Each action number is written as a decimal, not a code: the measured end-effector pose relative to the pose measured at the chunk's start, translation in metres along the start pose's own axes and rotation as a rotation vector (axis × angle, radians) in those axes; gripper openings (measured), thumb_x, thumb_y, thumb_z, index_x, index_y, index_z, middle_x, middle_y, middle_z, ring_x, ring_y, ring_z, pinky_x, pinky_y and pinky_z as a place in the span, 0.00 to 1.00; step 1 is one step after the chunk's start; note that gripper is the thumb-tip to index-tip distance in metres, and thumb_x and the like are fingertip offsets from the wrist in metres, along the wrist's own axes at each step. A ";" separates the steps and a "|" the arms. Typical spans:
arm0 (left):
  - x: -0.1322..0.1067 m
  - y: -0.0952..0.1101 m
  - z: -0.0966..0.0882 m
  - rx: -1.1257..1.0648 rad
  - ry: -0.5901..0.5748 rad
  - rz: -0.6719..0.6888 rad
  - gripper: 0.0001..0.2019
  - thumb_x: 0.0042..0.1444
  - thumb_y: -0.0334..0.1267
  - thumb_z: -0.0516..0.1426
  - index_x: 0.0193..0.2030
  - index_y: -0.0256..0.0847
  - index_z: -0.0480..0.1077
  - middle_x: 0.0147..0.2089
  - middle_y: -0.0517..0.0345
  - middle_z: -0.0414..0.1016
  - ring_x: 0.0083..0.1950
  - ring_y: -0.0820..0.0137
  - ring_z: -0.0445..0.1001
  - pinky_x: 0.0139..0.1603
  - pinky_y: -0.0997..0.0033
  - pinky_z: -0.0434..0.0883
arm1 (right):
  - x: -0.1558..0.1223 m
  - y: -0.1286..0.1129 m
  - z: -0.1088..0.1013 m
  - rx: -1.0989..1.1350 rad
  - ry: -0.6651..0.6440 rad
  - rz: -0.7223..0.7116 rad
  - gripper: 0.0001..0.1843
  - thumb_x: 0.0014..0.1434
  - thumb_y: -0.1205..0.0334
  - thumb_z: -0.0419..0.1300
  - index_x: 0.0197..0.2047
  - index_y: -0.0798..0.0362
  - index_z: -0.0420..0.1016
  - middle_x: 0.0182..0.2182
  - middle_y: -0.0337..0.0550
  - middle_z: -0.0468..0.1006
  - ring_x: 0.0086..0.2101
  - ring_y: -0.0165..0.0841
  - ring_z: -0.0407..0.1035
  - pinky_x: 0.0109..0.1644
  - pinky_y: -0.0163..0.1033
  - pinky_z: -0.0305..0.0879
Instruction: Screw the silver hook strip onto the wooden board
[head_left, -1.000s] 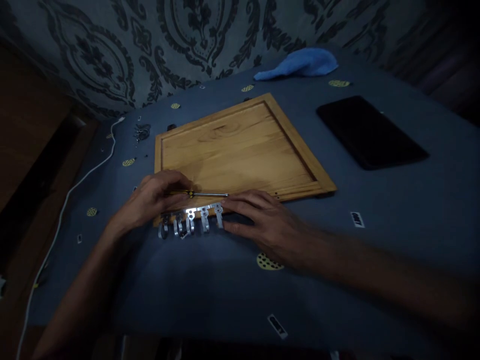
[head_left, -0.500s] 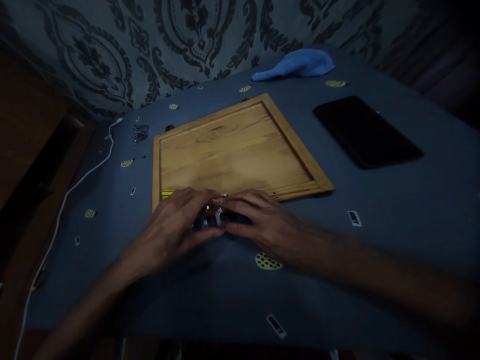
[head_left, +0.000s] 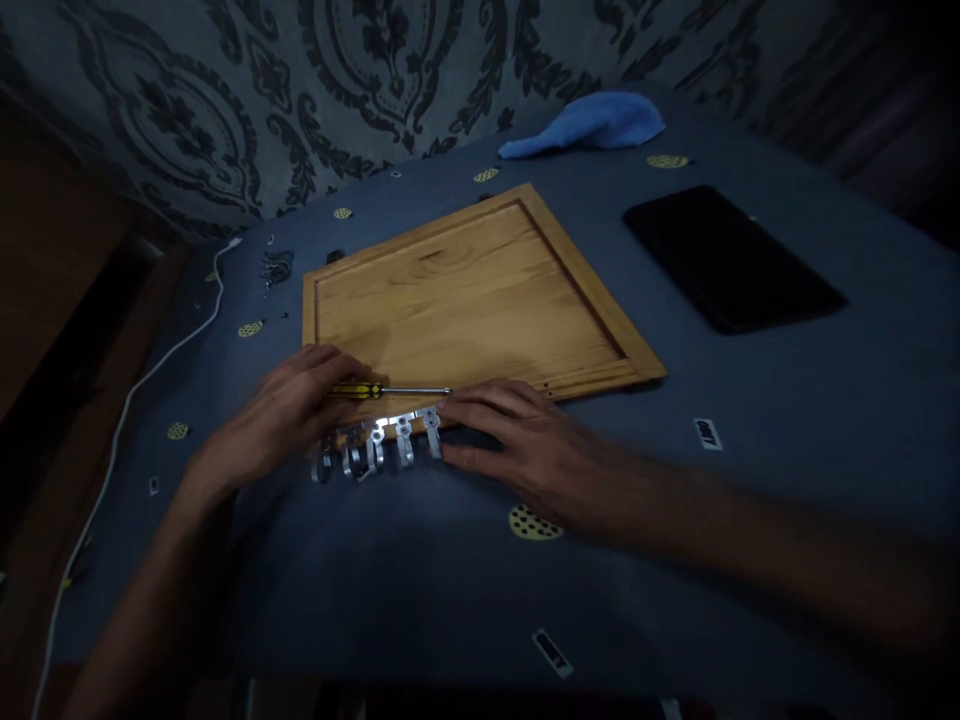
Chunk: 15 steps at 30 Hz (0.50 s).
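Note:
Curled over the handle end of a yellow-and-black screwdriver (head_left: 365, 390) is my left hand (head_left: 289, 405); the rest of that handle is hidden under its fingers. The screwdriver's shaft points right, across the near edge of a framed wooden board (head_left: 450, 300). Along that near edge runs a shiny metal hook rail (head_left: 405, 440) with several hooks hanging toward me. My right hand (head_left: 517, 435) grips the rail's right end between thumb and fingers, covering that part.
Left of the board lie small dark metal pieces (head_left: 277, 266) and a white cable (head_left: 131, 385). A black tablet-like slab (head_left: 731, 260) rests to the right, and a blue cloth (head_left: 592, 125) at the back. Patterned cloth (head_left: 420, 600) covers the table.
My left hand has moved left, off the hook rail and onto the screwdriver handle, uncovering several hooks. The right hand stays at the rail's right end.

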<state>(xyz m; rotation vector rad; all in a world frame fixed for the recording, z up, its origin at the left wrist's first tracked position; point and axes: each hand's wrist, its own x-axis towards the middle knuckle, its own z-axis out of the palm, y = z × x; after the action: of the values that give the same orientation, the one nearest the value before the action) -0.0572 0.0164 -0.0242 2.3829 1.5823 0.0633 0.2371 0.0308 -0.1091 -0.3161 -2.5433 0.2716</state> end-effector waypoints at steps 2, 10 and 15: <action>0.001 -0.007 0.002 -0.010 -0.012 -0.003 0.14 0.68 0.44 0.53 0.54 0.44 0.73 0.49 0.52 0.76 0.50 0.60 0.75 0.54 0.59 0.73 | 0.000 0.000 -0.001 0.000 -0.026 0.006 0.20 0.65 0.75 0.55 0.57 0.54 0.76 0.60 0.55 0.75 0.60 0.46 0.65 0.60 0.58 0.68; 0.004 -0.012 -0.005 -0.142 0.069 0.044 0.09 0.62 0.45 0.60 0.43 0.43 0.76 0.37 0.58 0.78 0.36 0.67 0.76 0.37 0.70 0.73 | -0.001 0.000 -0.005 0.018 -0.083 0.017 0.20 0.66 0.74 0.57 0.59 0.55 0.76 0.61 0.57 0.74 0.62 0.48 0.64 0.62 0.59 0.67; 0.007 -0.016 -0.009 -0.375 0.306 0.088 0.05 0.56 0.39 0.68 0.38 0.43 0.79 0.35 0.58 0.82 0.35 0.69 0.80 0.33 0.75 0.76 | 0.001 0.000 -0.007 0.041 -0.068 -0.003 0.17 0.68 0.72 0.55 0.58 0.57 0.76 0.59 0.58 0.76 0.60 0.48 0.66 0.62 0.59 0.68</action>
<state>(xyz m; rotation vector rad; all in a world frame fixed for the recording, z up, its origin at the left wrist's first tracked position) -0.0703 0.0304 -0.0200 2.2151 1.4279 0.7086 0.2401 0.0316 -0.1022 -0.2915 -2.6015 0.3383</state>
